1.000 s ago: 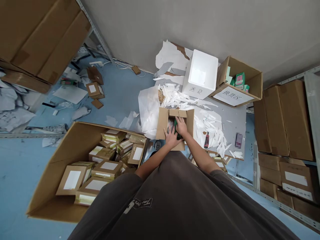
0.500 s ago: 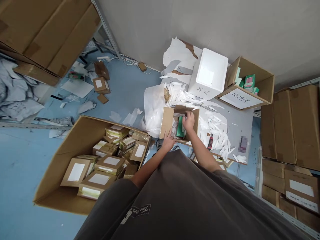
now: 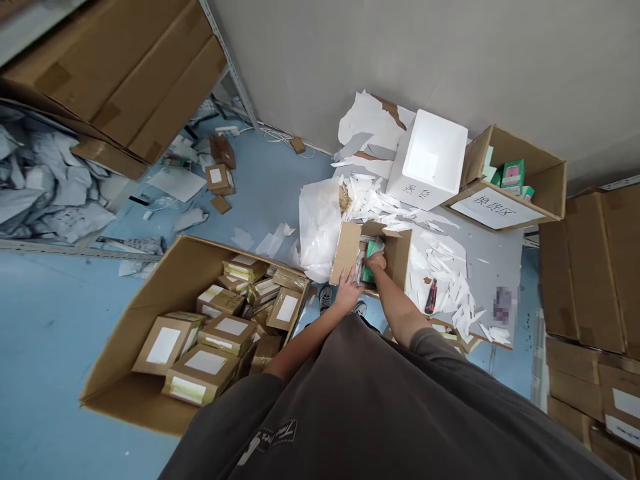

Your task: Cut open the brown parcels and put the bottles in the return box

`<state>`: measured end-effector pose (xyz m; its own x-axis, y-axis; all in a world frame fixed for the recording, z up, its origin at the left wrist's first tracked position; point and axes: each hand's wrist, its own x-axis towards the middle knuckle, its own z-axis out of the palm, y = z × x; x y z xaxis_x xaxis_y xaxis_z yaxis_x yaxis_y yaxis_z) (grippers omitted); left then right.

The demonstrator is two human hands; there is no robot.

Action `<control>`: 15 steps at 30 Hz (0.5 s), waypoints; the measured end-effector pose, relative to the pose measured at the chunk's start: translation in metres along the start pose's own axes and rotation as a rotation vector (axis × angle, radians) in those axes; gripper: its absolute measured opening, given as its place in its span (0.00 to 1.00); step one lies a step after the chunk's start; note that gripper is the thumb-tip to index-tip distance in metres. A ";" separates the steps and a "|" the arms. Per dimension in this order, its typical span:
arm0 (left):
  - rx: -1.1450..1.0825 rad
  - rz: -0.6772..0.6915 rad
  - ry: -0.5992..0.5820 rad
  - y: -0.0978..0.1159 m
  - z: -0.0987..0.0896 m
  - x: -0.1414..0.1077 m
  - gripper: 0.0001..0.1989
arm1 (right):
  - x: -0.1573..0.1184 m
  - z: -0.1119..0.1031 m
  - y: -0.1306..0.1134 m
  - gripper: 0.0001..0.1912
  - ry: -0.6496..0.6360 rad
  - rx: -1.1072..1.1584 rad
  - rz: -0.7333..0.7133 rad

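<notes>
An opened cardboard box (image 3: 401, 261) stands at the table's near edge, its left flap (image 3: 347, 250) folded outward. Inside lies a green box (image 3: 371, 249) beside pale, clear-looking packing. My right hand (image 3: 377, 260) reaches into the carton and lies across the green box with its fingers curled around it; the fingertips are partly hidden. My left hand (image 3: 349, 288) rests on the carton's near left corner and flap, fingers stretched out and apart, holding nothing.
White paper scraps (image 3: 443, 273) and a red-and-black utility knife (image 3: 431, 297) lie on the table. Behind stand a white foam bin (image 3: 425, 190) and a labelled carton (image 3: 545, 193) of green boxes. A large carton (image 3: 120, 333) of parcels sits at left; shelves flank both sides.
My right hand has gone lower into the carton, its fingers now across the green box's middle. My left hand stays at the corner. The whole view has shifted slightly.
</notes>
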<state>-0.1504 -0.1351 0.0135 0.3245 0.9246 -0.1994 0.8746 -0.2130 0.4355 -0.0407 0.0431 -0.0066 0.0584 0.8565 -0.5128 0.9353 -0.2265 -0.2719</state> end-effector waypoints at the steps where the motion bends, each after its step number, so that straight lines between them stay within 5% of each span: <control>1: 0.003 -0.009 -0.003 -0.001 -0.002 0.001 0.13 | -0.003 -0.003 -0.001 0.44 -0.007 -0.014 0.074; 5: -0.010 -0.029 -0.019 -0.010 -0.015 0.005 0.14 | -0.027 -0.022 -0.006 0.40 -0.006 0.014 0.146; 10: 0.041 -0.060 -0.006 -0.037 -0.036 0.012 0.15 | -0.059 -0.059 0.005 0.38 0.101 0.282 -0.112; 15: 0.095 -0.119 -0.021 -0.058 -0.052 0.019 0.15 | -0.077 -0.109 0.050 0.48 0.258 0.717 -0.407</control>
<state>-0.2137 -0.0891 0.0301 0.2228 0.9386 -0.2634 0.9373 -0.1319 0.3227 0.0394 0.0166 0.1085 -0.0741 0.9935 -0.0865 0.4597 -0.0430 -0.8870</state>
